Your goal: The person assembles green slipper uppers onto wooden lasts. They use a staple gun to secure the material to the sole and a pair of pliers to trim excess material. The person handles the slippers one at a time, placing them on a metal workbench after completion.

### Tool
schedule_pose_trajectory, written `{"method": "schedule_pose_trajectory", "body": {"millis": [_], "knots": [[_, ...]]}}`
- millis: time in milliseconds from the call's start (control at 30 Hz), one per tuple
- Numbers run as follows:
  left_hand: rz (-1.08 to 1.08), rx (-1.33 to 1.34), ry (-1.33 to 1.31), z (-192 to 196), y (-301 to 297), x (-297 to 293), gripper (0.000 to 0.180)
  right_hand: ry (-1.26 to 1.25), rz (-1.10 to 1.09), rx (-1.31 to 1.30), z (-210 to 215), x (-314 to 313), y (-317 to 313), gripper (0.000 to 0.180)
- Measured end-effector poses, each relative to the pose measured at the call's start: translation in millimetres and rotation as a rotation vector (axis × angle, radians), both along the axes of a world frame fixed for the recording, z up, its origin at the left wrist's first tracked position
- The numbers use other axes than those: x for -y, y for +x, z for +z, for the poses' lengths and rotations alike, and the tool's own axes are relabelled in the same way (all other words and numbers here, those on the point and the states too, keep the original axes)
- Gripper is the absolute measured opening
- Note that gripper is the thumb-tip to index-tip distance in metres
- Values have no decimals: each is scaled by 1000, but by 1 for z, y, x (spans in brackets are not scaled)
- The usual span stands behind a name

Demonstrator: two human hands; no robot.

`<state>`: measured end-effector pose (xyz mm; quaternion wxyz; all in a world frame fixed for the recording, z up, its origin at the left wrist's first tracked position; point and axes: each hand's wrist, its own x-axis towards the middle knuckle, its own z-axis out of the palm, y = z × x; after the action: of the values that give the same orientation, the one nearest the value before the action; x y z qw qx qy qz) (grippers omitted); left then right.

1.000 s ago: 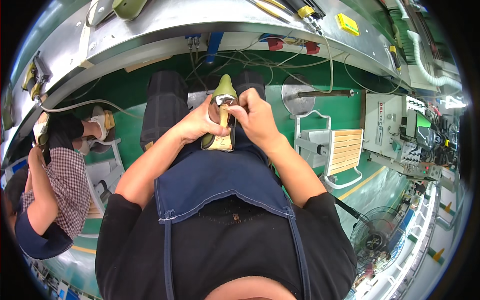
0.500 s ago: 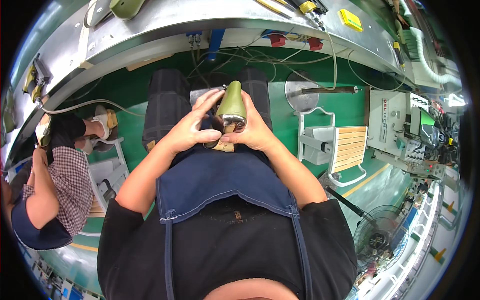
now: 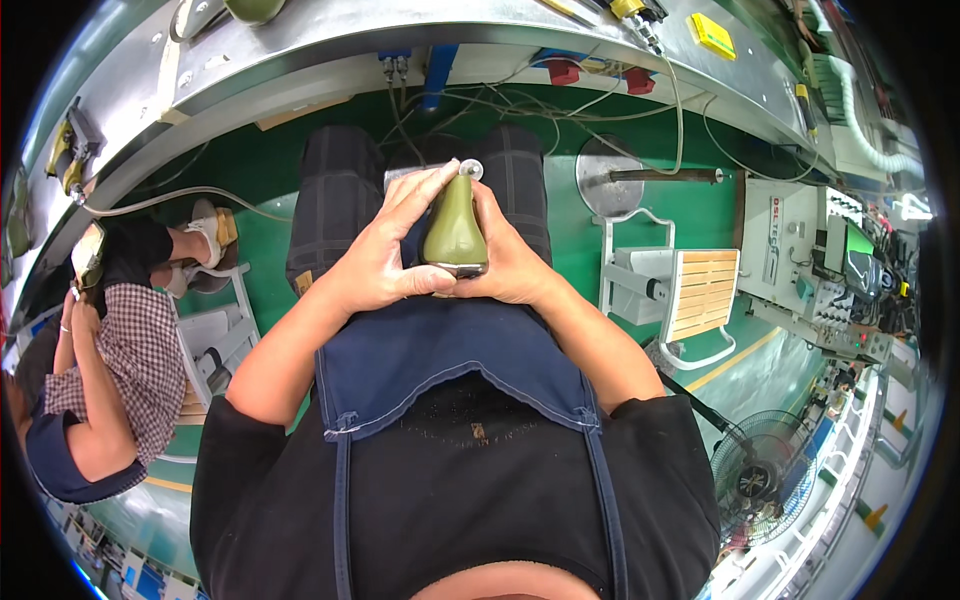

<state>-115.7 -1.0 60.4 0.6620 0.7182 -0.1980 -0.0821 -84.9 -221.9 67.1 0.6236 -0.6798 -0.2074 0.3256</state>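
Note:
Between my two hands, above my lap, is an olive-green shoe last [image 3: 456,228]. Its narrow end points away from me, and a strip of shiny metal shows along its wide near end. My left hand [image 3: 385,255] is closed against its left side, thumb at the near end. Against the right side presses my right hand [image 3: 512,255], with its fingers partly hidden beneath. A small shiny round piece [image 3: 471,170] shows at the far tip; whether it belongs to the last I cannot tell. The underside of the last is hidden.
A metal workbench [image 3: 330,40] curves across the front, bearing a yellow box [image 3: 712,36] and a hose-fed hand tool [image 3: 636,18]. On the left a co-worker [image 3: 110,370] sits holding another last [image 3: 88,255]. A slatted chair [image 3: 703,293] and a fan [image 3: 755,478] stand at right.
The last has turned in my hands: more of its green body faces up, and its shiny metal end and tan piece show less. The co-worker's arms have shifted.

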Motion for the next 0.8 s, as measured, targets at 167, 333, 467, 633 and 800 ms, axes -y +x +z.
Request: {"method": "schedule_pose_trajectory", "body": {"millis": [167, 333, 467, 633, 800], "knots": [[26, 338, 139, -9, -5, 4, 111, -24, 4, 151, -9, 4, -6, 121], [72, 446, 252, -6, -8, 11, 116, -7, -25, 178, -5, 2, -8, 117], [109, 525, 231, 7, -6, 14, 129, 57, -83, 503, -7, -2, 0, 111], [292, 684, 138, 25, -5, 18, 108, 33, -204, 862, 11, -5, 23, 106], [410, 936, 218, 34, -11, 13, 41, -54, -298, 1033, 26, -4, 34, 101]]}}
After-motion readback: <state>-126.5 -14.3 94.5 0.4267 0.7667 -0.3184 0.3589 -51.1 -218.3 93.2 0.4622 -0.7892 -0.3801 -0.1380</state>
